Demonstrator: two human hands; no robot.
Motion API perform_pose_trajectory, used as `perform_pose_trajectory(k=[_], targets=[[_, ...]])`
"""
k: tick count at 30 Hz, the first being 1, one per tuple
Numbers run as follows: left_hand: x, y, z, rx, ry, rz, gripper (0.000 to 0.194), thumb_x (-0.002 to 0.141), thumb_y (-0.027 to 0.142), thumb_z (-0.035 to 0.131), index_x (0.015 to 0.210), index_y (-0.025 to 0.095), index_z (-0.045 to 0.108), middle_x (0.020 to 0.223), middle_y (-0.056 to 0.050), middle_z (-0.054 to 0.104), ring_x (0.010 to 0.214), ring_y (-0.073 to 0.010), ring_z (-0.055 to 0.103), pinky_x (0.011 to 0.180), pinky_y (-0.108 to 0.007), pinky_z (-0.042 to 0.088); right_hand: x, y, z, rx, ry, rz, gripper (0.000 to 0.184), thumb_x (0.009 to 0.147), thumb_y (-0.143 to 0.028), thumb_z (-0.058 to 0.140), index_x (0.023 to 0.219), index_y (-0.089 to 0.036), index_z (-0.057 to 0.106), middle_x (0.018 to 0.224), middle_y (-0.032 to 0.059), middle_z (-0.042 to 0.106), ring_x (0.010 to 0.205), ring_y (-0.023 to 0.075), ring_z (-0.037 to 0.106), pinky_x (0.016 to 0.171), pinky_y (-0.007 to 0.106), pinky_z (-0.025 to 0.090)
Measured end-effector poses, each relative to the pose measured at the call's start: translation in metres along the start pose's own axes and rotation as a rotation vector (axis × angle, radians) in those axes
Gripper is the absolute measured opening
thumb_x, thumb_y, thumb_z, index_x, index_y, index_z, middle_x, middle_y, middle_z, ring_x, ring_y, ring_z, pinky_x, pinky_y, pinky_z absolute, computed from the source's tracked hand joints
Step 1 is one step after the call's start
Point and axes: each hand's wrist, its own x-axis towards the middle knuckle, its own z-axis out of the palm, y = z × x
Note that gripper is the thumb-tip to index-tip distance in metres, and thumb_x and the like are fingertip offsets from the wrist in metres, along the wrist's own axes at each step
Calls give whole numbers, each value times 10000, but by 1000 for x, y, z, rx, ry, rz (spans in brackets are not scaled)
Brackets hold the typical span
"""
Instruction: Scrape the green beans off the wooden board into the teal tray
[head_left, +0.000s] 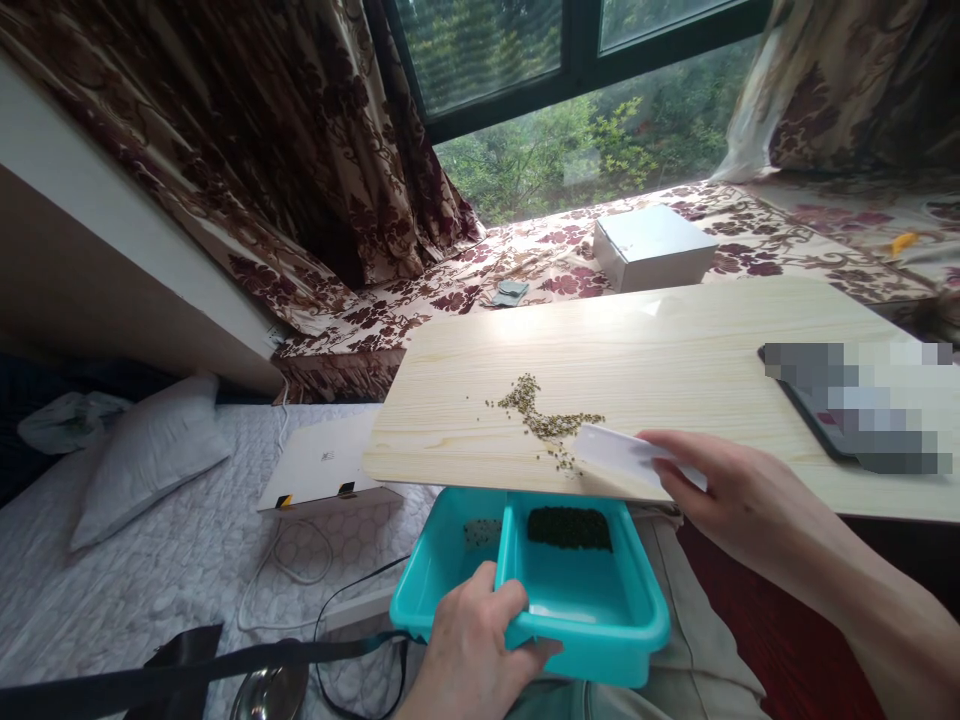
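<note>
My left hand (pixel 484 635) is closed around the near rim and divider of a turquoise two-compartment bin (pixel 577 628), held just below the table's near edge. Dark green beans or seeds (pixel 570 528) lie in its right compartment, and a few small bits are in the left one. In my right hand (pixel 720 480) is a thin white plastic scraper-like piece (pixel 619 452). Its far end rests on the tabletop beside a spread of small greenish-brown beans or seeds (pixel 555 422). Some loose ones lie near the table's edge above the bin.
The pale wood table (pixel 697 350) bears a dark-edged device (pixel 847 410), partly blurred, at right. Behind it, a grey-white box (pixel 654 245) and a small folded cloth (pixel 510 292) sit on the floral-covered sill. A white carton (pixel 326 465), cables and a pillow (pixel 154 455) lie on the bed.
</note>
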Motion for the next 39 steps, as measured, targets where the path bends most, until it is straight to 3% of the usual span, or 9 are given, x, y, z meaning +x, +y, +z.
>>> perform_pose_trajectory(k=[10, 20, 39], targets=[[0, -1, 2, -6, 25, -8, 220, 743, 199, 847, 733, 221, 628, 802, 20, 561, 748, -188, 612, 633, -270, 352, 8, -17, -1, 33, -76, -82, 319, 898, -176, 486, 1067, -242, 748, 961, 57, 823, 764, 230, 770, 588, 292, 560], [-1, 0, 6, 9, 73, -17, 260, 707, 177, 883, 720, 218, 627, 781, 33, 548, 716, -179, 602, 621, -270, 340, 6, -20, -1, 52, -70, -123, 327, 894, -157, 470, 1071, -218, 738, 949, 60, 821, 772, 243, 770, 595, 321, 569], [-2, -3, 1, -54, 25, 9, 207, 771, 216, 828, 739, 226, 625, 802, 23, 559, 742, -184, 611, 628, -263, 355, 6, -24, 1, 50, -83, -127, 319, 888, -136, 472, 1053, -220, 731, 947, 52, 822, 760, 226, 768, 583, 297, 562]])
